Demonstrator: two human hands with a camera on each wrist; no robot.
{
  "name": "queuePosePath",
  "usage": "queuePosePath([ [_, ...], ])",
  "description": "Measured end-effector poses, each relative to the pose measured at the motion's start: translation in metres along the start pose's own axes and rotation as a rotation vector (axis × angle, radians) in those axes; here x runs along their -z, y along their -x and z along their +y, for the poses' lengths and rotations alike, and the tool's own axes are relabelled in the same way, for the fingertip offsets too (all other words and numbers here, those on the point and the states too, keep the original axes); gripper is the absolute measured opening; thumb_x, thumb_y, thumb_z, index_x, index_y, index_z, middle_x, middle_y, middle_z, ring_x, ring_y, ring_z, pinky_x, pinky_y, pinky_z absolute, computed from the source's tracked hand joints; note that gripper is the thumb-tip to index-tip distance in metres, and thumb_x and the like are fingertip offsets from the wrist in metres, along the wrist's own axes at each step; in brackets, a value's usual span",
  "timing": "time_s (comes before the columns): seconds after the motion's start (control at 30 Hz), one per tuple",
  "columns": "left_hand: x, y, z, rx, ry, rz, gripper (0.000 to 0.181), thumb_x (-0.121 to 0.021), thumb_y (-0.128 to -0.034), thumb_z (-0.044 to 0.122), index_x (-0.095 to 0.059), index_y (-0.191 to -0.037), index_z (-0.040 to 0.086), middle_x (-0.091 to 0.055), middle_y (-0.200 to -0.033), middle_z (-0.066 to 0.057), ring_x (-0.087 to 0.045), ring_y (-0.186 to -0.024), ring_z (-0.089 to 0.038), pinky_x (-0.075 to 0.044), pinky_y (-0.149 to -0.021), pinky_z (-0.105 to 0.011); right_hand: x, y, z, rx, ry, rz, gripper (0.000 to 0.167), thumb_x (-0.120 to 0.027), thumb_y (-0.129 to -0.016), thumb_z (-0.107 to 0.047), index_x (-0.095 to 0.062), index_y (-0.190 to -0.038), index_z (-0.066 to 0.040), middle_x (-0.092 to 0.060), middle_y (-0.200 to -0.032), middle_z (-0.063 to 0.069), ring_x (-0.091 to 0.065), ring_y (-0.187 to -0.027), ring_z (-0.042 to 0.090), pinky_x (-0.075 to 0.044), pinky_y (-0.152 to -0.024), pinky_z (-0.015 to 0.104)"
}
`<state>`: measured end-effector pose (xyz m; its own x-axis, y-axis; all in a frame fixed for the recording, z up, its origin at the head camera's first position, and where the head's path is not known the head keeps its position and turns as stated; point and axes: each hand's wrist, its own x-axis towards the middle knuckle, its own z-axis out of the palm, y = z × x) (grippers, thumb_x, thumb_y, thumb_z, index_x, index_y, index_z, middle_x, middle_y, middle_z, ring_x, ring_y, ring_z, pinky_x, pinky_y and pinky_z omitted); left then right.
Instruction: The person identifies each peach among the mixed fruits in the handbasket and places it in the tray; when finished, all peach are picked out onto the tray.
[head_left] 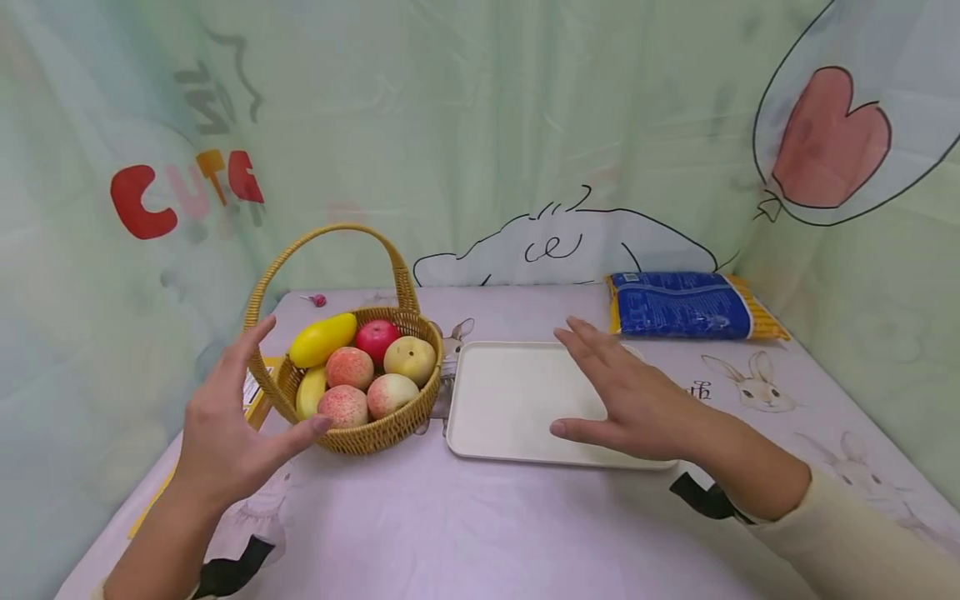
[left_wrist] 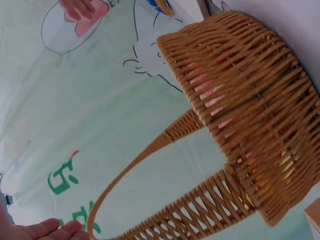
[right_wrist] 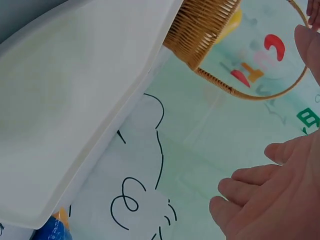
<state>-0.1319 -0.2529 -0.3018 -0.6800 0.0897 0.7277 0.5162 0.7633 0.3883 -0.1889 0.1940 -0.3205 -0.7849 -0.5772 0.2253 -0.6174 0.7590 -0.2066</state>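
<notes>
In the head view a wicker basket (head_left: 367,437) with a tall handle stands left of centre, filled with several fruits. Among them are a long yellow fruit (head_left: 322,340), a red apple (head_left: 377,339), a pale round fruit (head_left: 410,360) and a speckled peach (head_left: 344,406). My left hand (head_left: 232,425) hovers at the basket's near left side, thumb and fingers spread, holding nothing. Over the right part of a white tray (head_left: 510,408) my right hand (head_left: 637,400) hangs in the air, its fingers extended and nothing in them. The right wrist view shows the tray's edge (right_wrist: 100,135) apart from that hand.
A blue and yellow packet (head_left: 682,306) lies at the back right of the table. Near the back left is a small wrapped lollipop (head_left: 318,300). A yellow-edged box (head_left: 258,400) sits partly hidden behind the left hand. Printed curtains (head_left: 495,125) enclose the table.
</notes>
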Motion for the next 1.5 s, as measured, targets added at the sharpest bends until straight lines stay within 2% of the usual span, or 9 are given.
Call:
queuePosePath([
  [0.13, 0.009, 0.001, -0.002, 0.079, 0.016, 0.025, 0.112, -0.096, -0.062, 0.024, -0.041, -0.159, 0.021, -0.048, -0.16, -0.005, -0.049, -0.137, -0.044, -0.042, -0.117, -0.041, -0.002, -0.007, -0.004, 0.001, -0.079, -0.038, 0.108, -0.062, -0.091, -0.073, -0.006, -0.168, -0.023, -0.011, -0.175, 0.008, -0.024, -0.158, 0.037, -0.033, -0.117, 0.064],
  [0.27, 0.017, 0.002, -0.004, 0.18, 0.021, 0.019, 0.107, -0.091, -0.0667, 0.02, -0.039, -0.16, 0.027, -0.045, -0.162, -0.004, -0.047, -0.133, -0.045, -0.039, -0.103, -0.077, -0.003, -0.015, -0.008, 0.02, -0.13, -0.073, 0.11, -0.062, -0.09, -0.074, -0.009, -0.168, -0.018, -0.019, -0.173, 0.009, -0.027, -0.157, 0.034, -0.033, -0.12, 0.058],
  [0.6, 0.016, 0.0, -0.016, 0.304, 0.107, -0.036, 0.091, -0.079, -0.0815, 0.023, -0.036, -0.161, 0.02, -0.042, -0.164, -0.008, -0.041, -0.142, -0.047, -0.033, -0.109, -0.075, -0.002, -0.032, -0.018, 0.028, -0.199, -0.138, 0.115, -0.066, -0.084, -0.078, -0.018, -0.166, -0.014, -0.027, -0.171, 0.006, -0.033, -0.155, 0.029, -0.034, -0.121, 0.054],
  [0.73, 0.014, -0.001, -0.022, 0.328, 0.148, -0.059, 0.083, -0.072, -0.0878, 0.025, -0.035, -0.161, 0.017, -0.042, -0.163, -0.009, -0.041, -0.144, -0.044, -0.035, -0.121, -0.044, -0.002, -0.038, -0.019, 0.055, -0.236, -0.144, 0.112, -0.07, -0.085, -0.073, -0.022, -0.165, -0.01, -0.032, -0.169, 0.01, -0.037, -0.153, 0.032, -0.034, -0.121, 0.054],
  [0.87, 0.014, -0.003, -0.03, 0.353, 0.196, -0.095, 0.072, -0.062, -0.0971, 0.027, -0.032, -0.162, 0.016, -0.041, -0.163, -0.011, -0.04, -0.146, -0.038, -0.032, -0.106, -0.006, 0.001, -0.049, -0.022, 0.059, -0.283, -0.18, 0.112, -0.073, -0.085, -0.069, -0.022, -0.165, -0.009, -0.032, -0.169, 0.01, -0.036, -0.154, 0.03, -0.032, -0.122, 0.053],
  [1.03, 0.015, -0.003, -0.042, 0.41, 0.273, -0.117, 0.063, -0.05, -0.1042, 0.03, -0.031, -0.163, 0.016, -0.041, -0.161, -0.012, -0.041, -0.147, -0.024, -0.037, -0.099, -0.002, 0.003, -0.068, -0.031, 0.062, -0.321, -0.237, 0.114, -0.074, -0.085, -0.068, -0.018, -0.166, -0.012, -0.027, -0.171, 0.004, -0.031, -0.156, 0.025, -0.029, -0.124, 0.049],
  [1.17, 0.013, -0.004, -0.049, 0.442, 0.399, -0.092, 0.058, -0.048, -0.1055, 0.029, -0.036, -0.16, 0.013, -0.05, -0.15, 0.002, -0.043, -0.137, -0.009, -0.036, -0.107, -0.008, 0.003, -0.083, -0.037, 0.087, -0.32, -0.259, 0.112, -0.076, -0.085, -0.065, -0.019, -0.166, -0.012, -0.028, -0.17, 0.005, -0.032, -0.156, 0.025, -0.03, -0.124, 0.048],
  [1.33, 0.012, -0.007, -0.054, 0.516, 0.555, -0.087, 0.041, -0.044, -0.1078, 0.03, -0.051, -0.148, 0.021, -0.062, -0.131, 0.019, -0.044, -0.13, -0.007, -0.011, -0.128, -0.047, 0.002, -0.101, -0.041, 0.11, -0.325, -0.286, 0.107, -0.077, -0.086, -0.062, -0.023, -0.165, -0.013, -0.038, -0.166, 0.008, -0.036, -0.154, 0.025, -0.031, -0.123, 0.048],
  [1.5, 0.009, -0.011, -0.055, 0.532, 0.528, -0.134, 0.029, -0.043, -0.1103, 0.033, -0.061, -0.132, 0.028, -0.063, -0.124, 0.022, -0.048, -0.124, -0.005, -0.005, -0.123, -0.068, 0.004, -0.117, -0.044, 0.123, -0.324, -0.296, 0.105, -0.079, -0.085, -0.059, -0.028, -0.163, -0.011, -0.043, -0.163, 0.01, -0.038, -0.152, 0.025, -0.031, -0.124, 0.047],
])
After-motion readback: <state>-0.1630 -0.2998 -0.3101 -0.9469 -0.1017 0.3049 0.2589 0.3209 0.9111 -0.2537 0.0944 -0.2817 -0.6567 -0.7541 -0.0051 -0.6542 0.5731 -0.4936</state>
